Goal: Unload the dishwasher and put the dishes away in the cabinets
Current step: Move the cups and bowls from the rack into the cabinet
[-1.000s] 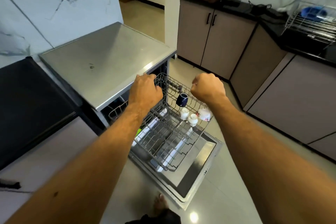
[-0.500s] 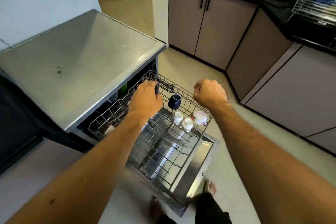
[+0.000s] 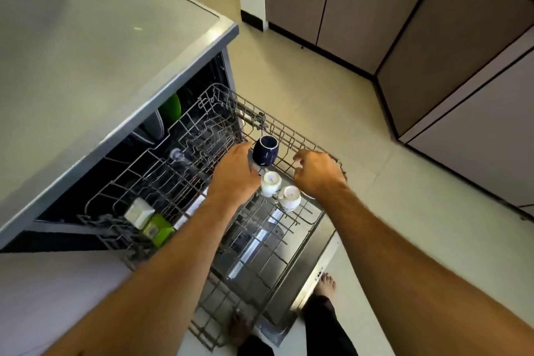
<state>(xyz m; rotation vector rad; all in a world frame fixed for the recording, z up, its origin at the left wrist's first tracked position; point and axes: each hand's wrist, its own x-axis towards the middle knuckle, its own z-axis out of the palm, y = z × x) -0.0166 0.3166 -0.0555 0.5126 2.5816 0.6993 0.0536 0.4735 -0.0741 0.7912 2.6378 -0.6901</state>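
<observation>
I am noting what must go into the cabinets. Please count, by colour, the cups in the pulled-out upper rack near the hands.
Dark blue cups: 1
White cups: 2
Total: 3
Anything under the right hand is hidden and not counted.

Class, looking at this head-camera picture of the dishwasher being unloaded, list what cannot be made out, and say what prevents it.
1. Floral cup: hidden behind the right hand.
2. Left hand fingers: whether they touch the navy mug, since the hand's back covers them.
3. Green dish: mostly under the dishwasher top, in shadow.
4. Print on the white cups: too small.
5. Clear item: blurred.
</observation>
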